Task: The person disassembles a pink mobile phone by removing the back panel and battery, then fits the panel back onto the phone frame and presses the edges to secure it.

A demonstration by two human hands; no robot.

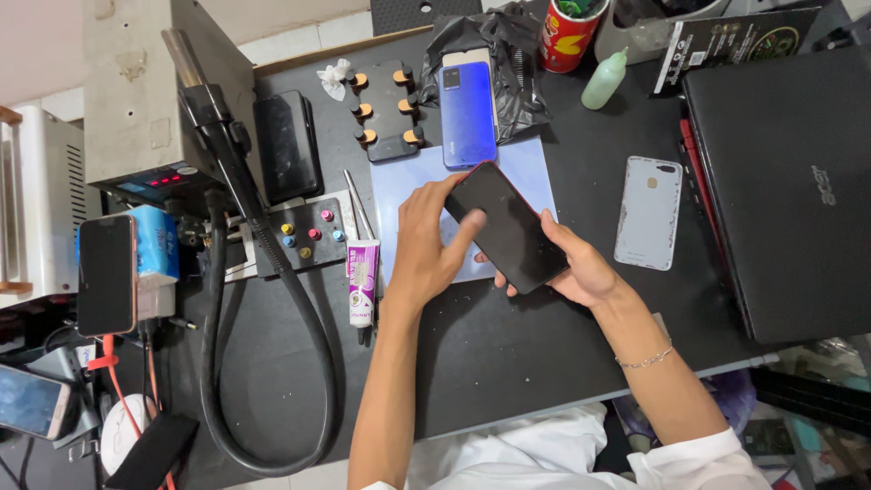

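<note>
— Holding anything?
— Yes, both hands grip a dark phone (506, 227) over the pale mat (535, 177) on the table (508, 354): right hand (581, 268) closed under its lower end, left hand (426, 245) closed on its left edge, thumb on the screen.
— Nearby?
— Blue phone (467, 113) just behind.

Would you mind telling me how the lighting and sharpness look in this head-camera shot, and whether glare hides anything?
Head view: light is even and bright, with soft shadows under both hands, left hand and right hand; the dark phone they hold shows only a dull sheen, no glare; the centre is sharp; the frame edges bow slightly, as at the laptop; the wall at upper left is washed out.
</note>
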